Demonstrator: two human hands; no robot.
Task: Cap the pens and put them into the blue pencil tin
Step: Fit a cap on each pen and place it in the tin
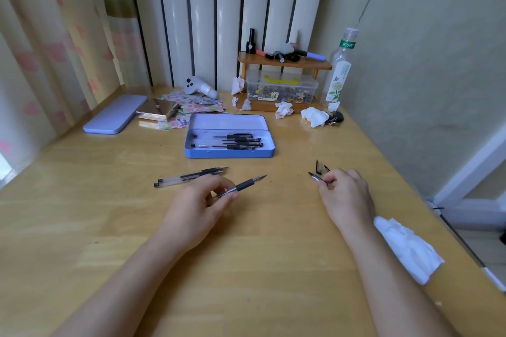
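Blue pencil tin [229,152] lies open mid-bench, already holding several capped pens [241,142]. Your left hand [201,201] grips an uncapped pen [241,186]; your right hand [346,191] pinches a cap [315,177]. Two more pens [191,175] and loose caps [321,167] await.

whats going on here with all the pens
A person is capping pens at a wooden desk. The left hand holds an uncapped pen, tip pointing right; the right hand pinches a cap. More loose caps lie just beyond it. Two pens wait on the desk, and several capped ones already lie in the open blue tin.
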